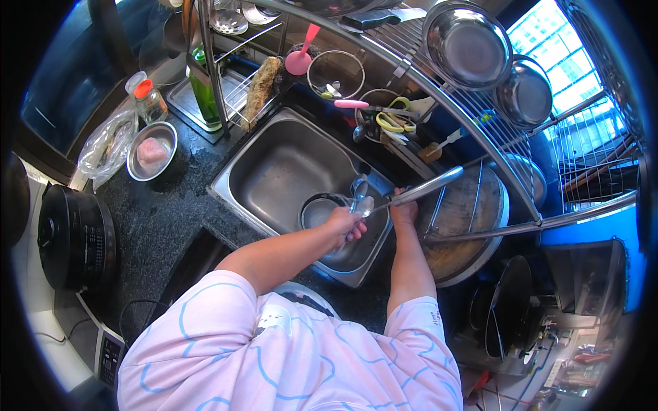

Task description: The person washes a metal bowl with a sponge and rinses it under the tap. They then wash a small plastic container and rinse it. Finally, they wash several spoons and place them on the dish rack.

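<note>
My left hand (pixel 345 226) is closed around metal spoons (pixel 364 206) above the right part of a stainless steel sink (pixel 288 164). A round metal bowl (pixel 317 210) lies in the sink under that hand. My right hand (pixel 404 207) is at the sink's right edge, by the base of the metal faucet (pixel 429 186); its fingers are partly hidden by the spout, and whether it grips anything is unclear. A stream of water seems to run near the spoons.
Left of the sink are a metal bowl (pixel 172 149) with a pink lump, a plastic bag (pixel 110 144), a glass jar (pixel 152 105) and a black cooker (pixel 77 239). Behind stand a green bottle (pixel 204 97) and utensil baskets (pixel 336 56). A metal rack (pixel 457 120) arches overhead; a round wooden board (pixel 462 205) stands right.
</note>
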A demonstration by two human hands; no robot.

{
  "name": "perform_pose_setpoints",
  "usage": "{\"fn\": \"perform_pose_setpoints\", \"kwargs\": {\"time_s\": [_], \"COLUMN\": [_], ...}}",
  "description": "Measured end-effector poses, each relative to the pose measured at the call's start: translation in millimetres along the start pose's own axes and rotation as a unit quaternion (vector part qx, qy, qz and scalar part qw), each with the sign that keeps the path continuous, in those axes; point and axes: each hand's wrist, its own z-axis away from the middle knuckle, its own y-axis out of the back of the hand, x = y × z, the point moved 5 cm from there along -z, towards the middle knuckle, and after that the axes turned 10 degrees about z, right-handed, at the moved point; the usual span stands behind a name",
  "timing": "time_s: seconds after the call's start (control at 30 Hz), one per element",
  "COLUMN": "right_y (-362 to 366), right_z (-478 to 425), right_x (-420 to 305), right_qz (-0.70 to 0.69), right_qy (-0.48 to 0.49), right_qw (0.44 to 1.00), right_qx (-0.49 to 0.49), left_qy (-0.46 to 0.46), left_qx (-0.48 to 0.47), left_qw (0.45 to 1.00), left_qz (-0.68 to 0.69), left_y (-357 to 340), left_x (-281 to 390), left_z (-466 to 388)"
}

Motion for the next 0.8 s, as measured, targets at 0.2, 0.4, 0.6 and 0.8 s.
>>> {"fn": "perform_pose_setpoints", "kwargs": {"time_s": [0.2, 0.4, 0.6, 0.8], "right_y": [0.8, 9.3, 4.5, 10.1], "right_z": [0.6, 9.1, 17.0, 27.0], "right_x": [1.5, -7.3, -18.2, -21.0], "right_qz": [-0.002, -0.019, -0.008, -0.055], "right_qy": [0.008, 0.019, 0.028, -0.060], "right_qw": [1.000, 1.000, 1.000, 0.997], "right_qx": [-0.014, -0.015, 0.007, -0.014], "left_qy": [0.003, -0.009, 0.003, 0.003], "left_qx": [0.008, 0.015, 0.034, 0.022], "left_qw": [1.000, 1.000, 0.999, 0.998], "left_qz": [-0.002, 0.008, 0.024, 0.056], "left_y": [-0.5, -0.6, -5.8, -11.7], "left_x": [-5.3, -10.2, -11.6, -13.7], "left_z": [-3.9, -19.6, -20.7, -21.3]}}
